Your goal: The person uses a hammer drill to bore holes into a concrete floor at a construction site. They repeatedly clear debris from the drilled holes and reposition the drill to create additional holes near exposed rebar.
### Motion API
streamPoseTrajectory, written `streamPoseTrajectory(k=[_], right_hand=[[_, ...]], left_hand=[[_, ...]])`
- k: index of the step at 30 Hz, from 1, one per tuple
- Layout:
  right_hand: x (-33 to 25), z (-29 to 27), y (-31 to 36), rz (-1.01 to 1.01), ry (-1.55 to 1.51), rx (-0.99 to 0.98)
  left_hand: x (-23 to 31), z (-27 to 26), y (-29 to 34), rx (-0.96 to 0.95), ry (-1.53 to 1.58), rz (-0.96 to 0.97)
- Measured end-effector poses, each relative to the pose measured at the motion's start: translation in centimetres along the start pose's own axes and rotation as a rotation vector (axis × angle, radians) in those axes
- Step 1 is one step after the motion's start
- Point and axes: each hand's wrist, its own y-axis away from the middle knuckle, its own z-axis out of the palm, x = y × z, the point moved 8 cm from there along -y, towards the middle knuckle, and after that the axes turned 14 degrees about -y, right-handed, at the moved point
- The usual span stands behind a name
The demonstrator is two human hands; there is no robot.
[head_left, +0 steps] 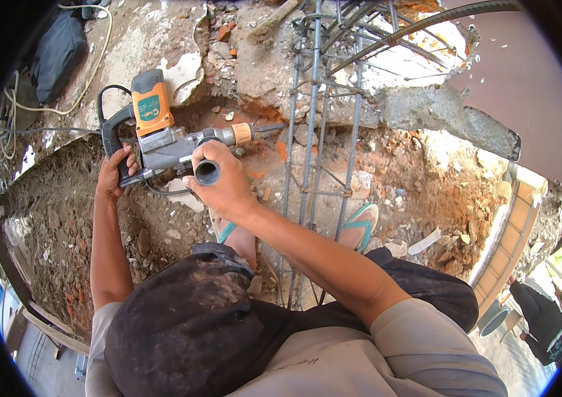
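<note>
Orange-and-grey electric hammer drill [162,132] lies at ten o'clock; left hand [114,173] fingers curl tight around its black rear grip; right hand [223,182] fingers clench its black tubular side handle [207,172].

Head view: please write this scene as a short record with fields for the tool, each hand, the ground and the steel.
Tool: orange and grey rotary hammer drill with black rear grip, held level, bit pointing at the rubble
Left hand: left hand wrapped around the black rear grip
Right hand: right hand closed on the black tubular side handle
Ground: broken concrete and red brick rubble
Steel: grey rebar cage beside the drill bit
Feet: teal flip-flop sandals
Cable: pale cord lying at upper left
</note>
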Motion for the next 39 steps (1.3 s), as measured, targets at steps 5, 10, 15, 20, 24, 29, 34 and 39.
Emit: streamPoseTrajectory(k=[5,10,15,20,24,29,34,39], right_hand=[[0.2,0.6,0.2,-0.026,-0.018,-0.014],[-0.1,2.7,-0.1,-0.059,-0.034,-0.049],[-0.8,8.4,0.9,-0.054,-0.109,-0.157],[-1.9,11.3,3.0,-0.067,-0.121,-0.232],[-2.4,9.4,3.6,-0.086,-0.066,-0.282],[-1.2,4.9,3.5,-0.041,-0.058,-0.205],[-0.8,5.1,3.7,-0.12,-0.028,-0.197],[-1.2,2.8,3.3,-0.162,-0.071,-0.07]], left_hand=[[-0.5,-1.0,-0.3,-0.022,0.013,0.029],[-0.9,-3.5,0.2,0.007,0.01,0.029],[1.2,-10.2,4.8,0.11,-0.026,0.056],[2.6,-13.2,8.5,0.082,-0.055,0.079],[2.3,-9.6,7.2,0.083,-0.035,0.09],[3.5,-3.5,3.7,-0.005,-0.123,0.073],[7.3,-1.5,2.1,-0.066,-0.184,0.127],[9.5,0.6,1.8,-0.101,-0.264,0.155]])
